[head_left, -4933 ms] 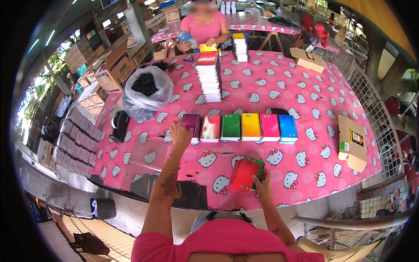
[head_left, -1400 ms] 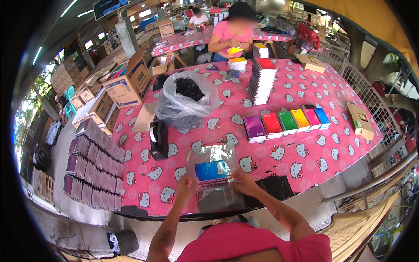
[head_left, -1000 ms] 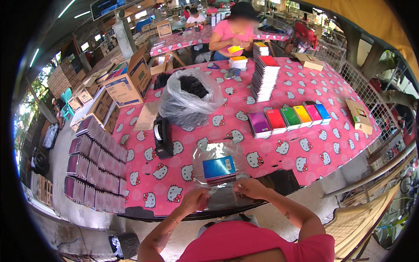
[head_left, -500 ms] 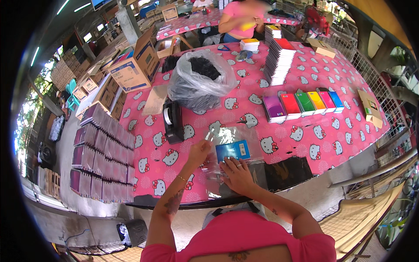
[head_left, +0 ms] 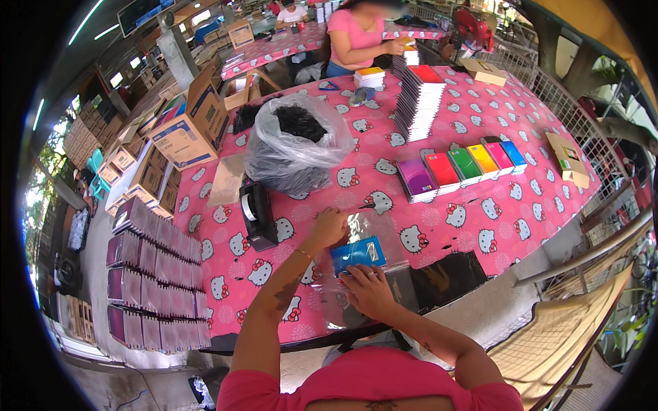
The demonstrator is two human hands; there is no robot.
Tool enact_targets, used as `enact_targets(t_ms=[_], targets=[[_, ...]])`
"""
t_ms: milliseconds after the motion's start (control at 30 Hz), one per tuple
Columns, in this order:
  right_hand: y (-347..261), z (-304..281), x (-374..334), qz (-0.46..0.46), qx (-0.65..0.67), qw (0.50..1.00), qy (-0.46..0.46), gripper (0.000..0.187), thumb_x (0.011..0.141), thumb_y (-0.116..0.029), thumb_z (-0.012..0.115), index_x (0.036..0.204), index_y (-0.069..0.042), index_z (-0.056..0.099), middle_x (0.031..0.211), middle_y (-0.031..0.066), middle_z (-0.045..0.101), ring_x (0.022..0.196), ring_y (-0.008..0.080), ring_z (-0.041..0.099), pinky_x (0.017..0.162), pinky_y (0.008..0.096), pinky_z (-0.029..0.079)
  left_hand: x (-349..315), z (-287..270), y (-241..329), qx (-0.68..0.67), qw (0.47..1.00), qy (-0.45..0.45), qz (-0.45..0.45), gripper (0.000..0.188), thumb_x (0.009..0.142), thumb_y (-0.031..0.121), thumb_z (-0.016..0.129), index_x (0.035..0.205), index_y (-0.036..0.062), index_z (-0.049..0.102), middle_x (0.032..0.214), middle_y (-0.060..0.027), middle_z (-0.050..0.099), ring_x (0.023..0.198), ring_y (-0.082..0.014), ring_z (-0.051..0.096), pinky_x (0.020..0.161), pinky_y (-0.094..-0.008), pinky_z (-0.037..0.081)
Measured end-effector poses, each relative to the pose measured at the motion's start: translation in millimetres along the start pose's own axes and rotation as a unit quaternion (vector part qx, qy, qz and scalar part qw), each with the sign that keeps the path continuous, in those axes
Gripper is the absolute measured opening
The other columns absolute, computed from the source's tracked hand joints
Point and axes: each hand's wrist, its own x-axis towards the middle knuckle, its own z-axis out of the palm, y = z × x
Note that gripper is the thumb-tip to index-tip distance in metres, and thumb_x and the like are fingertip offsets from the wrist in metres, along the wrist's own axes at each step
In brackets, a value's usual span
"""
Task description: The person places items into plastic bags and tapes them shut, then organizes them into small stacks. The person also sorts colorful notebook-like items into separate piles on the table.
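Note:
A blue spiral notebook [head_left: 357, 255] lies on or in a clear plastic bag [head_left: 387, 236] on the table in front of me. My right hand [head_left: 371, 290] rests over the notebook's near edge, fingers laid out flat on it and the plastic. Beyond the notebook's far left corner, my left hand [head_left: 330, 227] is closed, apparently pinching the bag's edge; its fingertips are partly hidden. To the left of that hand stands a black tape dispenser [head_left: 258, 218]. Notebooks in purple, red, green, yellow, pink and blue [head_left: 466, 164] form a row of short piles farther right.
Bundled notebooks [head_left: 154, 288] are stacked at the left. A large clear bag of black material [head_left: 298, 147] sits beyond the dispenser, near an open carton [head_left: 188, 130]. A tall notebook stack [head_left: 419, 103] rises at the far side, where another person [head_left: 356, 38] handles notebooks.
My left hand has moved away from me and right, to the bag's far side. My right hand stays on the notebook. The person opposite has reached to a notebook stack. The view has shifted somewhat.

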Motion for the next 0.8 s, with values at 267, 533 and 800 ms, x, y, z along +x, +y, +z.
enact_targets(t_ms=[267, 533, 800], targets=[[1, -5, 3, -0.012, 0.000, 1.000, 0.002, 0.049, 0.082, -0.022, 0.068, 0.130, -0.016, 0.058, 0.132, 0.0073, 0.053, 0.122, 0.0277, 0.051, 0.103, 0.0518, 0.036, -4, -1, 3, -0.043, 0.999, -0.025, -0.010, 0.009, 0.081, 0.015, 0.065, 0.086, 0.0083, 0.064, 0.091, -0.0111, 0.066, 0.092, -0.0339, 0.063, 0.082, -0.0493, 0.048], [6, -3, -2, -0.029, 0.026, 0.999, 0.018, 0.048, 0.081, -0.022, 0.068, 0.127, -0.015, 0.060, 0.132, 0.0067, 0.052, 0.124, 0.0272, 0.048, 0.104, 0.0505, 0.036, 2, -16, 17, -0.009, 1.000, 0.003, 0.026, 0.010, 0.080, 0.016, 0.066, 0.085, 0.0082, 0.063, 0.088, -0.0117, 0.067, 0.089, -0.0320, 0.065, 0.084, -0.0460, 0.047], [19, -2, -5, -0.050, 0.038, 0.998, 0.020, 0.050, 0.080, -0.021, 0.069, 0.128, -0.013, 0.059, 0.133, 0.0085, 0.051, 0.124, 0.0283, 0.048, 0.102, 0.0502, 0.037, 2, -26, 46, 0.133, 0.985, -0.104, -0.036, 0.013, 0.080, 0.014, 0.068, 0.091, 0.0107, 0.061, 0.100, -0.0096, 0.067, 0.095, -0.0299, 0.064, 0.085, -0.0478, 0.042]])
